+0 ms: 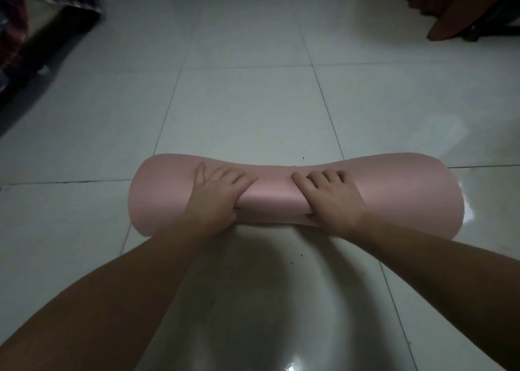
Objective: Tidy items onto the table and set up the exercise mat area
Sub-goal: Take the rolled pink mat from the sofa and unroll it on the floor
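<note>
While the pink rolled foam exercise mat [270,194] seems, in dim light, to rest crosswise on the pale glossy tiled floor [247,103], the left hand [218,194] and right hand [333,199] clasp its squeezed middle, fingers curled over the top and thumbs on the near side.

The pink exercise mat [270,193] was rolled into a thick, smooth tube, set crosswise from left to right on or just above the pale tiled floor [242,103]; which could not be told. Its middle was squeezed narrower than its two wide, flaring ends.
</note>
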Motion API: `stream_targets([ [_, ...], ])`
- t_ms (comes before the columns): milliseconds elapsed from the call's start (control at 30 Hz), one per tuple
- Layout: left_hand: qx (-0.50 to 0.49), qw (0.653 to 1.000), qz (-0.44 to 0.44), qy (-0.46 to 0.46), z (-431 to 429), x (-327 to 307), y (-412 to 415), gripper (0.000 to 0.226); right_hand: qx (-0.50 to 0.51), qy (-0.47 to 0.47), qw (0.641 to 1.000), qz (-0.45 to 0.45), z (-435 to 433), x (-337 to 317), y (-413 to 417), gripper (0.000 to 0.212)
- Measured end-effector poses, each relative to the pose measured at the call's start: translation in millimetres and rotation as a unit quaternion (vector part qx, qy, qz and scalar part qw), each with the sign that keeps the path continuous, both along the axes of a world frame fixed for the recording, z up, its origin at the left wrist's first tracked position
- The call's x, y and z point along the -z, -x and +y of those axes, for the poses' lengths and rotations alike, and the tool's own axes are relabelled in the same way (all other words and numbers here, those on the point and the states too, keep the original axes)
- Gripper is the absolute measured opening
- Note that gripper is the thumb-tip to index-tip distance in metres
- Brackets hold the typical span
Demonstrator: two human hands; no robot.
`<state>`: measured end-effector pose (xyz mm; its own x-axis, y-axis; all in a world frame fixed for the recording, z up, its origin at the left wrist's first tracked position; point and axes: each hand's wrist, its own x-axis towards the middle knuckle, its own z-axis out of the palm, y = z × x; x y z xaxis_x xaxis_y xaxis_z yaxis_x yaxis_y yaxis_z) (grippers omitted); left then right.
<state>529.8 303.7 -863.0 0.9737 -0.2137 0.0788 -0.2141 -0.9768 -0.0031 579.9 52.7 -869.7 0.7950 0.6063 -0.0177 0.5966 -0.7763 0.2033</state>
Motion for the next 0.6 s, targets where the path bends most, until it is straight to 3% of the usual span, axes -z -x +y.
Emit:
stream_targets([
  [167,-0.035,0.998,0.061,0.001,-5.8,10.6,6.8,0.080,-0.012,-0.020,0.999,-0.022,-1.2,16.8,0.9,0.086],
  [367,-0.032,0.999,0.010,-0.007,-5.1,7.3,-5.6,0.080,-0.012,-0.039,0.998,-0.048,1.8,11.1,-14.8,0.068],
  [467,-0.028,0.999,-0.042,-0.013,4.2,5.3,-25.7,0.084,-0.020,-0.055,0.996,-0.064,6.3,3.1,-36.3,0.078],
  [600,-0.074,0.997,-0.005,-0.018,10.0,1.1,-43.4,0.078,-0.020,-0.081,0.994,-0.071,20.0,6.6,-56.0,0.090],
])
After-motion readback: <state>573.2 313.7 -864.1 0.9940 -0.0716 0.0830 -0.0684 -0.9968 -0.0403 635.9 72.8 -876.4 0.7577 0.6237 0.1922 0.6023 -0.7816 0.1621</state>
